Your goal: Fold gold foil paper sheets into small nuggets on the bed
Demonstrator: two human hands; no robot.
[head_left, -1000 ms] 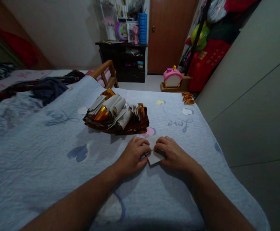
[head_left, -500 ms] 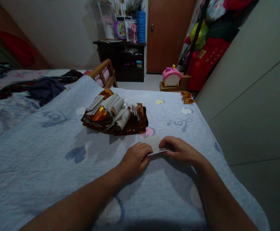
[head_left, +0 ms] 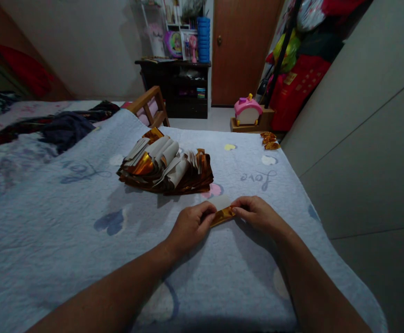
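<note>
A sheet of gold foil paper (head_left: pixel 223 215) lies between my hands, its near edge folded up so a shiny gold strip shows against the pale back. My left hand (head_left: pixel 195 223) pinches the left end of that fold between thumb and fingers. At the other end, my right hand (head_left: pixel 253 212) is closed on the fold the same way. Beyond my left hand sits a thick, loose stack of gold foil paper (head_left: pixel 167 166), many sheets curled with pale backs showing. Several small folded gold pieces (head_left: pixel 270 140) rest at the far right corner of the bed.
A pale blue quilt (head_left: pixel 118 259) with hearts and "Love" lettering covers the bed. Dark clothes (head_left: pixel 68 129) lie on the left. Past the far edge are a wooden chair (head_left: pixel 153 104), a pink toy case (head_left: pixel 247 111) and a dark shelf (head_left: pixel 174 88). A pale cabinet (head_left: pixel 368 138) borders the right side.
The near edge of the sheet has been turned up and over, so its gold face now shows. Both hands have shifted slightly, thumbs now on the fold. The stack has stayed put.
</note>
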